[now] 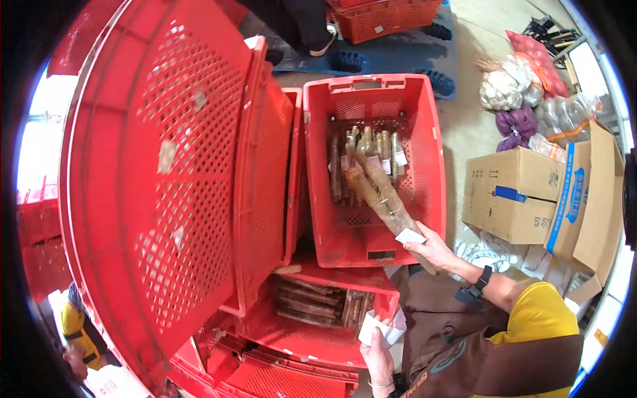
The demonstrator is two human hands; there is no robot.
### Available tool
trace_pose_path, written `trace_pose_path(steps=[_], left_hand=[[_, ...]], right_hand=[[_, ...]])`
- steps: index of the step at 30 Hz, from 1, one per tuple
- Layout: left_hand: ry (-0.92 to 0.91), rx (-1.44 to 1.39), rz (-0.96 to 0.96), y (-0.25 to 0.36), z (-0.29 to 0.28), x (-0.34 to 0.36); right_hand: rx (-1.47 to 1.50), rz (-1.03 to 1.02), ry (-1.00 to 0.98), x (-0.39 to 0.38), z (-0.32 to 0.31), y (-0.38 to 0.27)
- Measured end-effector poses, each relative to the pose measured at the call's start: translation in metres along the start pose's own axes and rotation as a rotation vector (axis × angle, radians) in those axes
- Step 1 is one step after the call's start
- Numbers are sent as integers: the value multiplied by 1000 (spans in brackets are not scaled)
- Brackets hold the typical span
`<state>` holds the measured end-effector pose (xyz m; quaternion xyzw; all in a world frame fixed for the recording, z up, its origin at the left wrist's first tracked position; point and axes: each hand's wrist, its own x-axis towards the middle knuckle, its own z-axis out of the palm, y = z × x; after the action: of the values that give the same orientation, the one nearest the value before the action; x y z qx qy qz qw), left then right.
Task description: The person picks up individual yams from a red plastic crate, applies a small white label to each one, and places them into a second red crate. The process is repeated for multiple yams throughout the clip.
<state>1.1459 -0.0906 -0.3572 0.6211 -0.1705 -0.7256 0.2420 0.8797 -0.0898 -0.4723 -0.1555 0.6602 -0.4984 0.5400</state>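
Observation:
My right hand (pixel 434 252) is closed round the lower end of a plastic-wrapped pack of long brown roots (pixel 379 192), which look like yams. The pack slants over a red crate (pixel 434 166), and a white label (pixel 410 236) shows at my fingers. Inside that crate, similar wrapped packs (pixel 365 142) with small white labels lie side by side. My left hand (pixel 377 355), lower down, grips a white piece of paper or label sheet (pixel 381 328). Near it, a lower red crate (pixel 305 338) holds more brown roots (pixel 308 302).
Tall stacked red crates (pixel 159 166) rise on the left. Cardboard boxes (pixel 507 192) and bagged vegetables (pixel 507 86) stand on the right. Beyond the crate lies a blue pallet (pixel 391 60) with another red crate (pixel 388 20); a person's leg (pixel 298 23) is beside it. Another person in yellow (pixel 76 325) appears lower left.

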Motion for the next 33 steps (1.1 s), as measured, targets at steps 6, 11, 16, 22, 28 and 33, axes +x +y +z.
trace_pose_path(steps=[6,11,16,22,28,33], left_hand=[[-124,129,-103,-6,26,20],[-286,41,-134,4,52,25],[-442,-25,1,61,118,28],[-505,17,270,96,132,8],[-430,-3,281,110,70,-59],[-311,50,501,108,-12,-102]], right_hand=[[-76,-23,157,-60,-60,-29],[-246,-72,307,-107,-86,-35],[-241,30,222,-156,-93,-50],[-540,-61,33,-205,-85,-99],[-804,-173,-202,-227,-61,-125],[-875,-242,-383,-232,-13,-139]])
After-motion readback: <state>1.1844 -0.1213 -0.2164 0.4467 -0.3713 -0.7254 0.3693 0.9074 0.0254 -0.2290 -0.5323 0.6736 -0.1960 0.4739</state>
